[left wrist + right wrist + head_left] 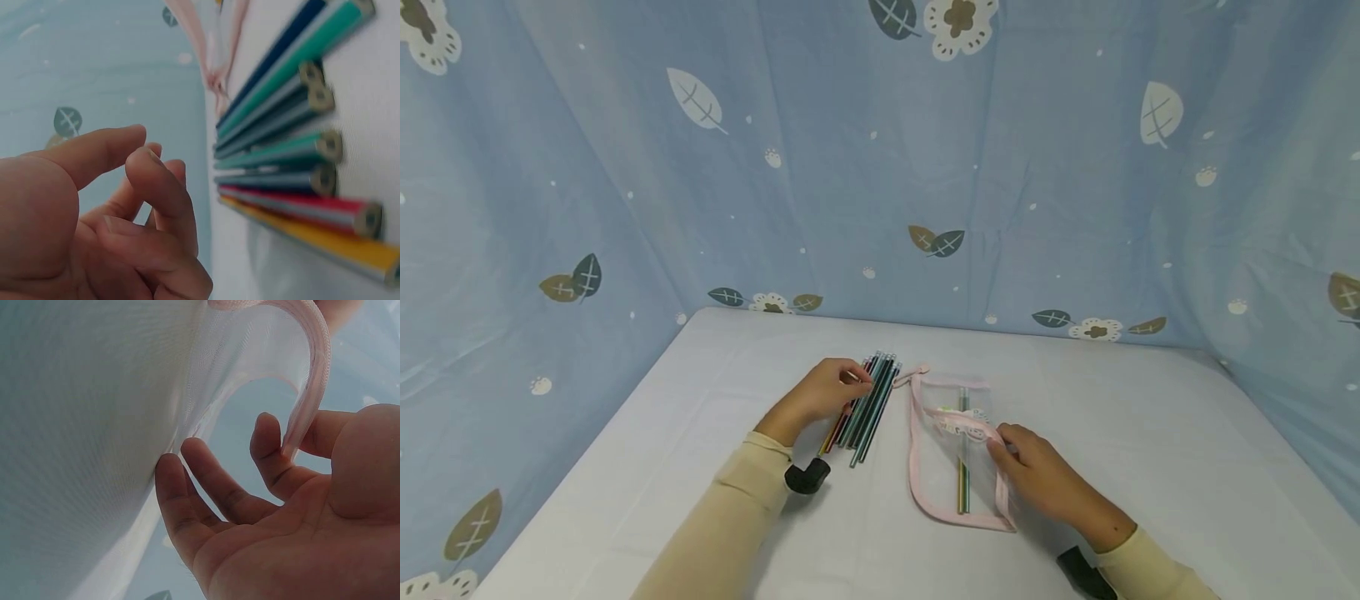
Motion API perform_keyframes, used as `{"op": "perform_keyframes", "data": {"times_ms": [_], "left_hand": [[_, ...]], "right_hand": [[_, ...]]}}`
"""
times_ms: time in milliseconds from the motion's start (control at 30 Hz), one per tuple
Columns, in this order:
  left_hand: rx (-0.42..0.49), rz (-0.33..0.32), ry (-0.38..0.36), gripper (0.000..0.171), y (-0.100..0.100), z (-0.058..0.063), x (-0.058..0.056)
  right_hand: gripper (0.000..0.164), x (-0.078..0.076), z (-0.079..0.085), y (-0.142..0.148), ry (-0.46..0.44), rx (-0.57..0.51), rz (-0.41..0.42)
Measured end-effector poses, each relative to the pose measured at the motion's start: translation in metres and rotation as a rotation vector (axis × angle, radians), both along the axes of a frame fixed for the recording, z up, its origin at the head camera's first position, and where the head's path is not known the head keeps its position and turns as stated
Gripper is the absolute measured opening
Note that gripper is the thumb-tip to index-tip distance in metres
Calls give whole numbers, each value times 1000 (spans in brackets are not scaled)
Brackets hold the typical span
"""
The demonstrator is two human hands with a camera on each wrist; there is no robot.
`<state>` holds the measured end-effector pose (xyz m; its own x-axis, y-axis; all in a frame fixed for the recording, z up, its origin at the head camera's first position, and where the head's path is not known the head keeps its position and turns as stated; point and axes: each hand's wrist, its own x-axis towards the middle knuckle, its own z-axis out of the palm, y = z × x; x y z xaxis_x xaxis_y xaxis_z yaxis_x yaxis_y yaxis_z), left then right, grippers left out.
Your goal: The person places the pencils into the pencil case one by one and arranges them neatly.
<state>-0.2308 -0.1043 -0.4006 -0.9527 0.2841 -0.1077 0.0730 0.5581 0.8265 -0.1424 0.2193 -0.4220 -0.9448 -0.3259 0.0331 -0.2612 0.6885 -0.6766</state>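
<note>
A bundle of colored pencils point(871, 408) lies on the white table, with teal, navy, red and yellow barrels point(281, 162) in the left wrist view. My left hand point(827, 390) hovers beside and over them, fingers loosely bent, with nothing between thumb and fingertips. To the right lies a see-through mesh pouch point(936, 479) with pink trim. Two pencils point(963, 492) are inside it, one gold and one green. My right hand point(1037, 475) pinches the pouch's pink edge point(315, 369) between thumb and index finger, lifting it into a curve. Its other fingertips touch the mesh.
A pink cord point(913, 375) sticks out at the pouch's upper left corner. The white cloth-covered table point(1120, 433) ends at a blue curtain point(850, 183) with leaf and flower prints. Dark wrist devices point(807, 477) sit at both sleeves.
</note>
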Motion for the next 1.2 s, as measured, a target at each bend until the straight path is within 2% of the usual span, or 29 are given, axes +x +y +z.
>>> {"op": "perform_keyframes", "data": {"times_ms": [400, 600, 800, 1200], "left_hand": [[-68, 97, -31, 18, -19, -10, -10], [-106, 106, -51, 16, -24, -14, -12], [-96, 107, -56, 17, -25, -16, -12], [-131, 149, -72, 21, -24, -21, -15]], "right_hand": [[28, -1, 1, -1, -5, 5, -1], [26, 0, 2, -2, -10, 25, -12], [27, 0, 3, -1, 1, 27, -11], [28, 0, 2, 0, 2, 12, -3]]}}
